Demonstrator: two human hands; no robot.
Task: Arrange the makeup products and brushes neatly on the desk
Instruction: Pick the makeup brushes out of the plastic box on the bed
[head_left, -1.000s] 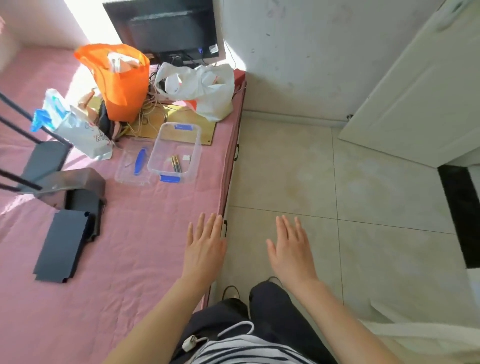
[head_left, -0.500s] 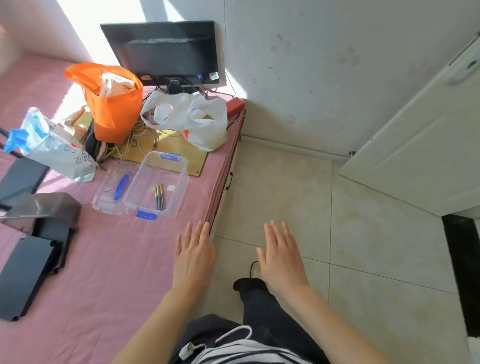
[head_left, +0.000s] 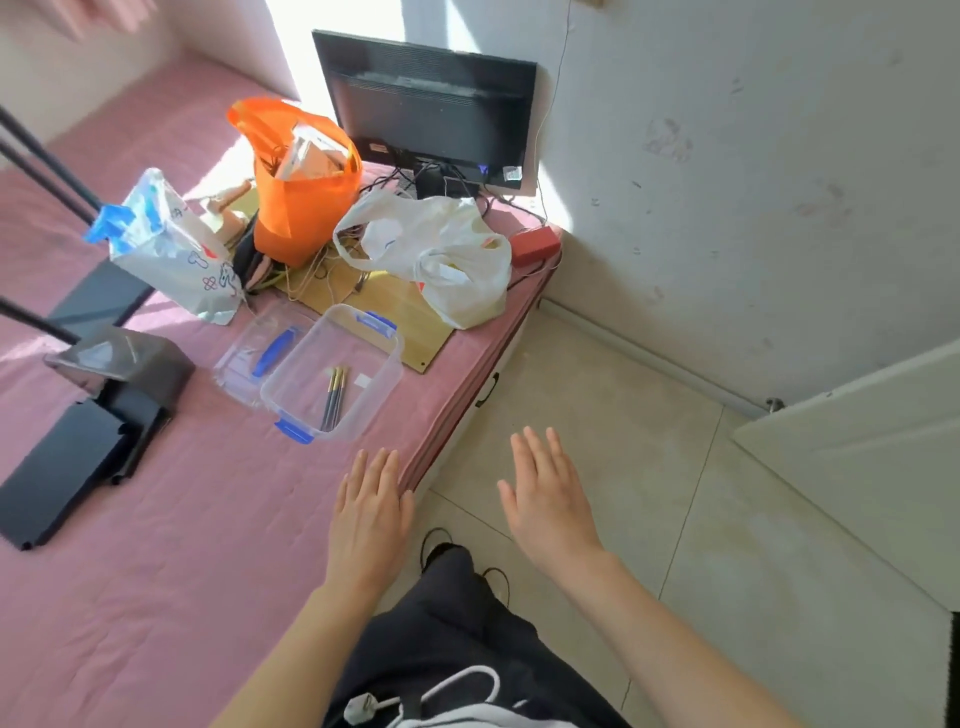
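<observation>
Hovering flat, holding nothing: left hand (head_left: 370, 512) over pink cover (head_left: 182, 545) | right hand (head_left: 550, 499) over tiled floor (head_left: 727, 519)

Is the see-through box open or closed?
Open. The clear box has no lid on; what looks like its lid lies beside it, and thin brushes lie inside.

Left hand (head_left: 370, 525) and right hand (head_left: 551, 501) hover flat, empty, near a clear box (head_left: 332, 375) holding pencils (head_left: 334, 397)
</observation>
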